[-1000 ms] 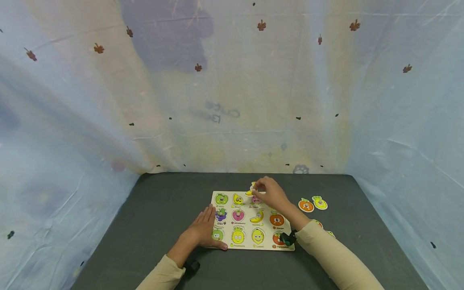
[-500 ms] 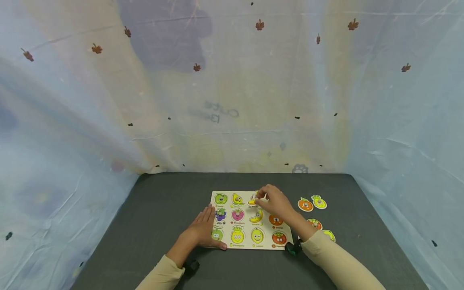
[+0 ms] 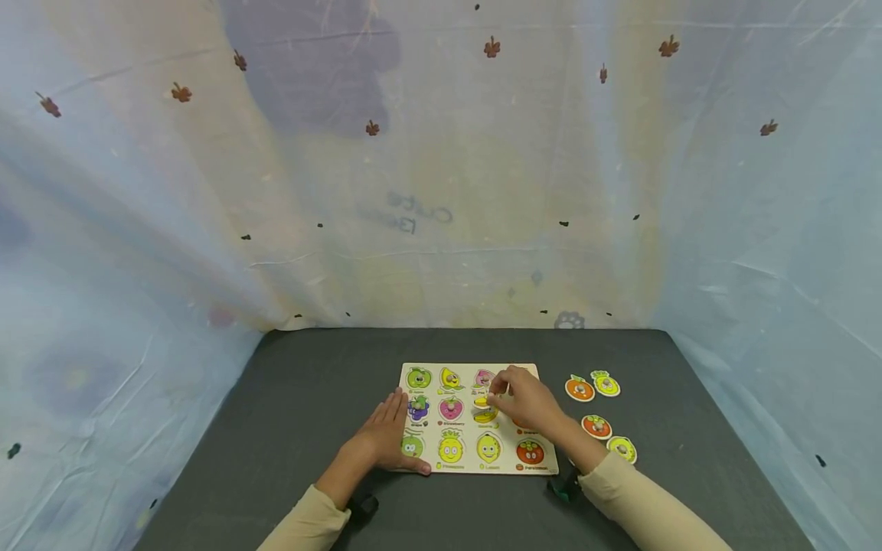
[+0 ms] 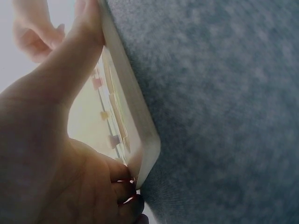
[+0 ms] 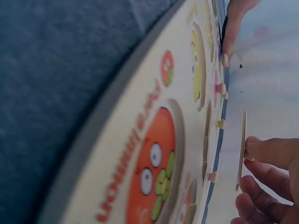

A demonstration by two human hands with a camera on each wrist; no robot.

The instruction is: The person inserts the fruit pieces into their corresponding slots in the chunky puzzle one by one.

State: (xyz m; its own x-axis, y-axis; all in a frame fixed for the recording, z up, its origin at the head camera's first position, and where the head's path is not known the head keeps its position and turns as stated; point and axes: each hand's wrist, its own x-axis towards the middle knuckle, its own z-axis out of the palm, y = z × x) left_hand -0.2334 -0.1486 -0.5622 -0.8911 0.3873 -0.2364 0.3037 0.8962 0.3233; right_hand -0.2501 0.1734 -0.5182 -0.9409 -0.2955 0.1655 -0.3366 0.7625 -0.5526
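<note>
A wooden fruit puzzle board [image 3: 471, 458] lies flat on the dark table. My left hand [image 3: 384, 435] rests on its left side, fingers straight along the edge and thumb at the near corner. Over the board's middle row, my right hand [image 3: 525, 399] pinches a banana puzzle piece [image 3: 481, 402] by its knob. In the right wrist view this piece [image 5: 242, 151] appears edge-on, held apart from the board, between thumb and fingers. The printed banana [image 3: 486, 417] lies just below it in the head view. Knobbed pieces such as the strawberry [image 3: 451, 409] sit in the board.
Loose pieces lie right of the board: an orange one [image 3: 579, 389], a pineapple [image 3: 605, 383], a red one [image 3: 596, 427] and a yellow-green one [image 3: 622, 449]. A patterned curtain [image 3: 441, 168] hangs behind the table.
My right hand has brought the banana piece from the board's far edge toward me, over the printed banana. The peach it covered now shows. My left hand stays in place.
</note>
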